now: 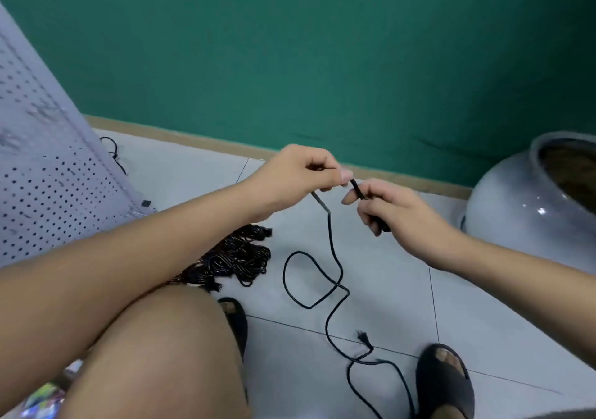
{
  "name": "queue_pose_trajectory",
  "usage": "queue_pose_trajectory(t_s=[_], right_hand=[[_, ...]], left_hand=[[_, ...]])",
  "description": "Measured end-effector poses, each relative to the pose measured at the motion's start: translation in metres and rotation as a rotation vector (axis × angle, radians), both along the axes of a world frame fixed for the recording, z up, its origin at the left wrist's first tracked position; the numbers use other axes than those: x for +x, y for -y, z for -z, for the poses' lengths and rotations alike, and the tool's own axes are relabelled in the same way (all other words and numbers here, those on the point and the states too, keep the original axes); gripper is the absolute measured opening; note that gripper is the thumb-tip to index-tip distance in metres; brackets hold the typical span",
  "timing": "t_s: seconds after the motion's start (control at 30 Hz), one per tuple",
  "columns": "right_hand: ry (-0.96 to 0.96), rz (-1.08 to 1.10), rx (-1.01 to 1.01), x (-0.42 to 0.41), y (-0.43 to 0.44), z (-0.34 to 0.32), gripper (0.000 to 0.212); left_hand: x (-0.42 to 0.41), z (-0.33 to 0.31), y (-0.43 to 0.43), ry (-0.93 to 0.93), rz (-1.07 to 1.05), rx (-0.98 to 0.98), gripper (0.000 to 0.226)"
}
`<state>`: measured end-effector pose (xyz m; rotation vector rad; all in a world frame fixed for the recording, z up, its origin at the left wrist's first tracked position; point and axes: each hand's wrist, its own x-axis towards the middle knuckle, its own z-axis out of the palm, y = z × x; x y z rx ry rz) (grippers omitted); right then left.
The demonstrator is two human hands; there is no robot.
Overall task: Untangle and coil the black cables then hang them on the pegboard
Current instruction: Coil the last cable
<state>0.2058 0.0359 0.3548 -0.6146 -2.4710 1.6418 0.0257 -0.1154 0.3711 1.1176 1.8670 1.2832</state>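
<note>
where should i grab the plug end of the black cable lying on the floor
Probably pinch the plug by its moulded body, from above: it lies flat on the tiled floor with bare tile either side, and the cable trails off it toward you.

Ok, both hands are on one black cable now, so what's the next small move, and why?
Probably start the first coil: the right hand holds its end while the left hand slides down and brings up a loop. The cable hangs free to the tile in loose loops with no knot visible, its plug lying apart from the tangled pile.
</note>
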Motion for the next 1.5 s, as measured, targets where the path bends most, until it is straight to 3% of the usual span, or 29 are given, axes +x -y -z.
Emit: queue_pose_trajectory(t_s=[0.23,0.4,0.6,0.8,0.93,1.03,1.1,1.2,1.37,1.5], right_hand=[[-0.357,0.234,-0.031,0.020,0.007,-0.089,0.022],[-0.491,0.330,-0.066,0.040,0.007,-0.117,0.024],[-0.454,0.312,-0.196,0.055,0.001,-0.116,0.026],[-0.368,0.136,-0.214,0.055,0.001,-0.111,0.028],[-0.336,0.106,-0.118,0.055,0.000,-0.113,0.038],[-0.414,0.175,-0.219,0.056,-0.002,-0.114,0.038],[-0.500,0.236,-0.307,0.058,-0.009,-0.117,0.035],[-0.590,0.379,-0.362,0.062,-0.021,-0.123,0.033],[-0.663,0.608,-0.343,0.070,-0.038,-0.123,0.032],[-0.717,0.774,-0.226,0.078,-0.048,-0.123,0.034]], left_hand=[[0.032,-0.072,0.001,0.032,-0.071,0.138,0.008],[0.067,-0.094,-0.011,-0.083,-0.197,0.182,0.022],[0.095,-0.118,-0.028,-0.015,-0.201,0.415,0.006],[0.108,-0.114,-0.043,0.148,-0.269,0.527,0.016],[0.110,-0.109,-0.052,0.107,-0.233,0.460,0.019],[0.117,-0.097,-0.060,0.215,-0.105,0.371,0.040],[0.124,-0.083,-0.063,0.274,-0.009,0.211,0.052],[0.137,-0.052,-0.065,0.187,0.168,-0.089,0.059],[0.154,-0.005,-0.059,0.094,0.306,-0.261,0.025],[0.159,0.010,-0.050,0.079,0.287,-0.353,0.025]])
